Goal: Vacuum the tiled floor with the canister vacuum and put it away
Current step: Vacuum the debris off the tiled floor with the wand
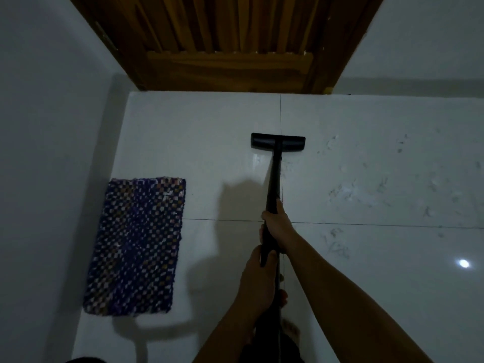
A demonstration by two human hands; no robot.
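A black vacuum wand (273, 184) runs from my hands down to a flat black floor nozzle (278, 141) that rests on the white tiled floor (209, 142) near a grout line. My right hand (277, 224) grips the wand higher up its length. Just behind it my left hand (258, 276) holds the wand's near end. White scuffs and debris marks (366, 189) spread over the tiles to the right of the nozzle. The canister itself is out of view.
A brown wooden door (227, 40) stands closed straight ahead. A blue woven mat (138, 244) lies on the floor at the left, beside a pale wall (47, 127). My bare foot (290, 328) shows below my arms. A light reflection (464, 263) glints at the right.
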